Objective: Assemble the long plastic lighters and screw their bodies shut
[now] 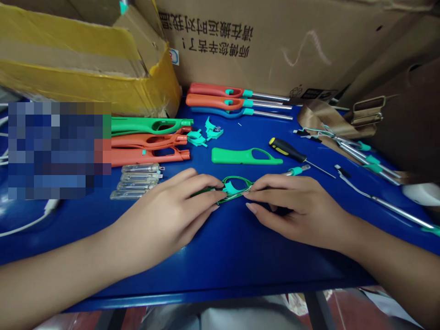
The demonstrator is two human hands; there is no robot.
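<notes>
Between my hands lies a green lighter shell half (237, 178), with a teal trigger (232, 188) set in its loop. My left hand (175, 206) is closed on the shell's left part, its fingertips beside the trigger. My right hand (299, 206) pinches a thin pale wire (240, 194) at the shell's right end; its thumb sits slightly lower. A metal tube with a teal collar (296, 171) pokes out behind the right hand. Just beyond lies another green shell half (228, 156), flat on the table. The fingers hide much of the shell in hand.
A black-and-yellow screwdriver (288, 149), loose teal triggers (197, 138) and clear fuel tanks (135, 183) lie around. Orange and green shells (147, 159) are at left, finished lighters (215, 101) behind, wired metal tubes (360, 158) at right. Cardboard boxes (292, 50) wall the blue table's (220, 256) back.
</notes>
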